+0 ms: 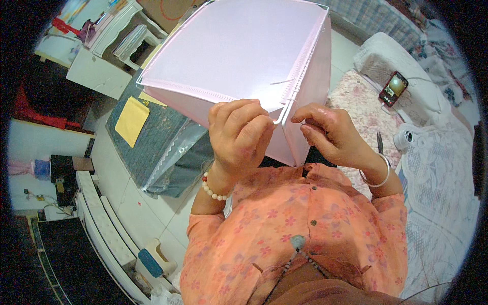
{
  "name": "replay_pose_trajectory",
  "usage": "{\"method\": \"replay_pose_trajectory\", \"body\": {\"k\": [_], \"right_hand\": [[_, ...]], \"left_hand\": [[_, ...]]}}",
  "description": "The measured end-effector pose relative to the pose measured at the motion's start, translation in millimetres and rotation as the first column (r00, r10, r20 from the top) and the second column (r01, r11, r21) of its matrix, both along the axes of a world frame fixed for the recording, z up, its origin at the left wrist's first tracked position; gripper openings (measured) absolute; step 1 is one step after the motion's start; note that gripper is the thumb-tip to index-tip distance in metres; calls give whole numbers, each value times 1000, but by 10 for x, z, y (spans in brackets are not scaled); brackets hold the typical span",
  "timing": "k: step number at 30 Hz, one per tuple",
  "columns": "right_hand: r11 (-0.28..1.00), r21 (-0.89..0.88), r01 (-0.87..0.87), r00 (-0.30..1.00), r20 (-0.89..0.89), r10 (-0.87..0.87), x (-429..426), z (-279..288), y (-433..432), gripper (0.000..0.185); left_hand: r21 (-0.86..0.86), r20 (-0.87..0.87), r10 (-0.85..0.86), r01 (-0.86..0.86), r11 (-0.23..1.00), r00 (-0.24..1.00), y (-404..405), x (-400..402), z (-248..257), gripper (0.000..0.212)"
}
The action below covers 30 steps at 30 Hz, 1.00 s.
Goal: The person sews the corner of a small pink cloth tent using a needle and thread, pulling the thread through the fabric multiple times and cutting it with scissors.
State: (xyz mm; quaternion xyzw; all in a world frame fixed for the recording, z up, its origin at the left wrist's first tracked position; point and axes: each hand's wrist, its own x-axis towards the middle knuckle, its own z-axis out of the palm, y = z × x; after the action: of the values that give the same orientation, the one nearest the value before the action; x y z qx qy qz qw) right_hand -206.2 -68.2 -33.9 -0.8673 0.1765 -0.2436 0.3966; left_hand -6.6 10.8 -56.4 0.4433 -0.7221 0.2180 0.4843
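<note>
A large pale pink fabric-covered frame (236, 45), like a square lampshade, stands before me with one corner towards my chest. White wire (286, 110) edges its panels, and thread stitches run along the seam (305, 68). My left hand (240, 129) is closed around the near corner, its fingers curled over the panel's edge. Just right of that corner my right hand (329, 133) pinches a thin white thread (302, 122) between thumb and forefinger. Whether a needle is in those fingers is too small to tell. A loose thread end (284, 82) lies on the upper panel.
Left of the frame, a dark grey covered surface (160, 141) bears yellow paper (132, 121). On the right, a floral padded cover (354, 95) holds dark thread snips (379, 143) and a white thread spool (403, 138). A lit phone (394, 88) leans on a white cushion (381, 53).
</note>
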Motion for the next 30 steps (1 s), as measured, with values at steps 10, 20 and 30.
{"method": "replay_pose_trajectory", "body": {"k": [10, 20, 30], "right_hand": [[999, 16, 46, 998, 48, -47, -27, 32, 104, 12], [975, 96, 200, 961, 175, -214, 29, -40, 235, 5], [973, 100, 210, 935, 270, -230, 146, -37, 287, 12]], "left_hand": [[-9, 46, -3, 3, 1000, 999, 42, -88, 15, 24], [-14, 4, -57, 58, 998, 998, 67, -195, 5, 25], [12, 12, -28, 28, 1000, 1000, 113, -206, 26, 20]]}}
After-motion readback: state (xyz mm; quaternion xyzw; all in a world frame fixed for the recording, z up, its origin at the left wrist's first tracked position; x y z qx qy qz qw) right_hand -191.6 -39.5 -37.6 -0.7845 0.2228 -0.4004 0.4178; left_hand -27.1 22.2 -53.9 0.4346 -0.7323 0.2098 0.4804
